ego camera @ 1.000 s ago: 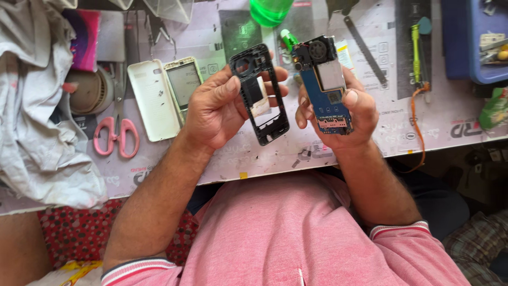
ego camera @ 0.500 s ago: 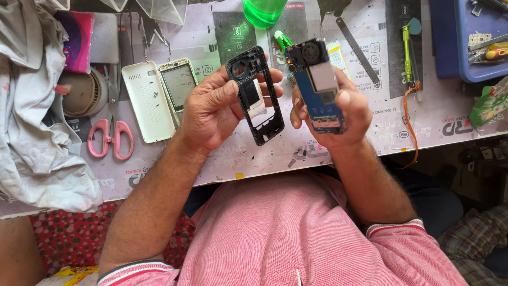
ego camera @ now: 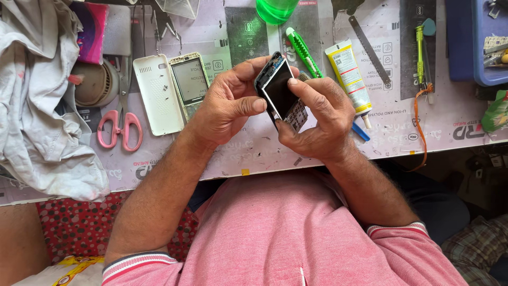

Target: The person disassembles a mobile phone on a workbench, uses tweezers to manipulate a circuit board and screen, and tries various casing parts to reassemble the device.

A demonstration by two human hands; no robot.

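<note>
1. Printed mats cover my bench [ego camera: 328, 153], with tools along its far edge.
2. My left hand [ego camera: 227, 106] and right hand [ego camera: 323, 124], both closed, pinch the stripped phone [ego camera: 280, 92] between them, above the middle of the bench.
3. I judge I'm fitting its board into the frame.
4. Next, I think, calls for even pressure along the edges; white cover [ego camera: 157, 95] lies left.

Fingers [ego camera: 309, 95] of both hands cover much of the black phone frame and circuit board [ego camera: 280, 92]. The green translucent plastic bottle [ego camera: 275, 9] and blue plastic tray [ego camera: 476, 42] are cut off by the top edge.
</note>
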